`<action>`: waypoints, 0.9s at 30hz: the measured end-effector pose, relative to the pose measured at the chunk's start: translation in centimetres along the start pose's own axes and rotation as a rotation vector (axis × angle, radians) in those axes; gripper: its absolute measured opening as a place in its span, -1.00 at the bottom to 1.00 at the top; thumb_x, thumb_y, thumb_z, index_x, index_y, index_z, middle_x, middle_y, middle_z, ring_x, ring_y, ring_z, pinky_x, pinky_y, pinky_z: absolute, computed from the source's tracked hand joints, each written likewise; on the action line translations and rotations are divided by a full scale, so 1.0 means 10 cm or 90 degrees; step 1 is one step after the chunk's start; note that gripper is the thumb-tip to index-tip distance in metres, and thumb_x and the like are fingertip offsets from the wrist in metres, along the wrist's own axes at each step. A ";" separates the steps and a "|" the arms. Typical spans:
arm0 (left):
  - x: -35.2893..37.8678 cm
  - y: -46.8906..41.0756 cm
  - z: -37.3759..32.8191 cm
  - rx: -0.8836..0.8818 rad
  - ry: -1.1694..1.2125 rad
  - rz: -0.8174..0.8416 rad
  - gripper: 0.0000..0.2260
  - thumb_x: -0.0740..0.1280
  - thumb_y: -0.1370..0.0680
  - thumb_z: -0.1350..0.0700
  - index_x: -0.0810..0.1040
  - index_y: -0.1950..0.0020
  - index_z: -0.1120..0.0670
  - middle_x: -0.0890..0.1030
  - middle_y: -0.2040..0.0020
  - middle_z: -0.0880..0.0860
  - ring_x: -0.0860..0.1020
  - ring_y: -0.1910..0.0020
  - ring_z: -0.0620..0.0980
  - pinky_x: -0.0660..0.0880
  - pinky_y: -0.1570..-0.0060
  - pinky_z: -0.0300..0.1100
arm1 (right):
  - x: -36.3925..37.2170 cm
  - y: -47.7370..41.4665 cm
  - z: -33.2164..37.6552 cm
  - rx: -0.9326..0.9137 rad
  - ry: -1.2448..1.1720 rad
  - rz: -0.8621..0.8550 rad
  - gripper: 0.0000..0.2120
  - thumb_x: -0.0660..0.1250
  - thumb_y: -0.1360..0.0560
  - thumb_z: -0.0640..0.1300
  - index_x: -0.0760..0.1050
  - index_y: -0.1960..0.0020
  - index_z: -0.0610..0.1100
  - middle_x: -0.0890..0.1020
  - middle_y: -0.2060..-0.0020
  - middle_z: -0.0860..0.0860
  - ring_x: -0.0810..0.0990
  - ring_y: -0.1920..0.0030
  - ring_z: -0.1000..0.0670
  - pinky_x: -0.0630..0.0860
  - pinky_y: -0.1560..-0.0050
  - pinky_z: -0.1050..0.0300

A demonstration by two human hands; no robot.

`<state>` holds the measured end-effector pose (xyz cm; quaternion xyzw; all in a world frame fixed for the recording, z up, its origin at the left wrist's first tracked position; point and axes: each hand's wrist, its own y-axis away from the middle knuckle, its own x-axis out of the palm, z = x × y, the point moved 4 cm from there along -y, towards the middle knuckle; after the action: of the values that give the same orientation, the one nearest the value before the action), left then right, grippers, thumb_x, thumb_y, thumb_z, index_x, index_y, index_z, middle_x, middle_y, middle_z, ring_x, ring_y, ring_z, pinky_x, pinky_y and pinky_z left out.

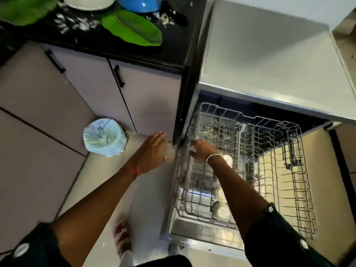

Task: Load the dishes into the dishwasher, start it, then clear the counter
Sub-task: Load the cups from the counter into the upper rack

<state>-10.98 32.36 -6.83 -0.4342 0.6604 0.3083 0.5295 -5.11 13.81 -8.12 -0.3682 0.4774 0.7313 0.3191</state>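
Loading step, judging by the pose: right hand reaching down into upper rack at its left far corner, fingers curled round something pale at the wires; cannot tell whether a dish or the rack itself, too blurred. Left hand spread flat, fingers wide, holding nothing, just left of dishwasher side, near the rack's left edge. To do this well: steady rack with left hand, seat items between tines, not across them, keep rack pulled fully out while loading. Rack grey wire, mostly bare on the right half; pale round dishes visible through the wires at near left, probably in the lower rack, hard to confirm. Open door below, near edge. Still plenty to load: on black counter, far left, two green leaf-shaped plates, a blue bowl, a white plate, plus white scraps scattered around. Scrape those before loading, else filter clogs. Lined bin on floor left of dishwasher, handy for scraps. Early in task; start and counter wipe still pending.
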 end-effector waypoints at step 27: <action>-2.46 0.68 2.96 -0.153 -0.142 -0.149 -0.54 0.14 -0.38 -0.14 0.45 -0.13 0.13 0.62 -0.06 0.14 0.50 -0.15 0.11 0.56 0.10 0.01 | -1.49 -1.13 3.43 -0.235 0.112 -0.139 -0.77 0.17 -0.53 -0.12 0.53 -0.06 -0.19 0.58 -0.06 -0.19 0.51 -0.12 -0.17 0.41 -0.04 0.10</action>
<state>-2.78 67.00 9.20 -0.5314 0.5013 0.3675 0.5756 3.88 47.90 8.55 -0.5322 0.3192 0.7322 0.2807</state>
